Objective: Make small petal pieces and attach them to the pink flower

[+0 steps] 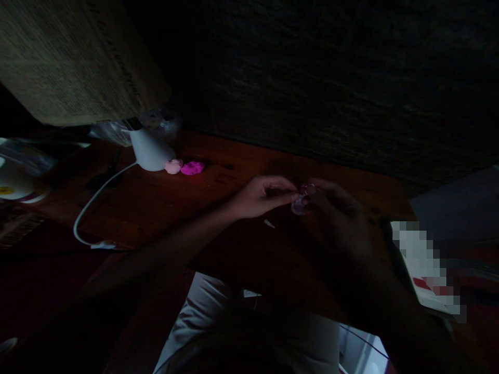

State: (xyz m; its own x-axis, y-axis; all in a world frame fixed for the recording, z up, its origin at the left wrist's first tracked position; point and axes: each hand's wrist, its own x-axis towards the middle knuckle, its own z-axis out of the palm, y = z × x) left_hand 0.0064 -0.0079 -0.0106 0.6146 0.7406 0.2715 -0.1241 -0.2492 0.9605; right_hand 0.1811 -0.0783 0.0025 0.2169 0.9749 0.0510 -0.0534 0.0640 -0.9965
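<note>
In the dim head view, my left hand [259, 197] reaches over the wooden table with thumb and forefinger pinched on a small, translucent pale-pink piece [299, 206]. My right hand [339, 210] comes in from the other side, its fingers closed on the same piece. A brighter pink bit shows at its upper edge. Whether the piece is film or moulded plastic is too dark to tell. Just below my left hand lies a small whitish scrap [268, 224]. Farther left, a pale pink lump [173, 166] touches a bright magenta lump [192, 168]; both look like modelling clay.
A lamp with a white base [148, 150] and newspaper-print shade [89, 62] stands at the left, its white cord [80, 221] looping over the table's edge. Behind it is crumpled clear plastic [161, 122]. A partly blurred-out flat object [407, 249] lies at the right. A dark wall runs behind.
</note>
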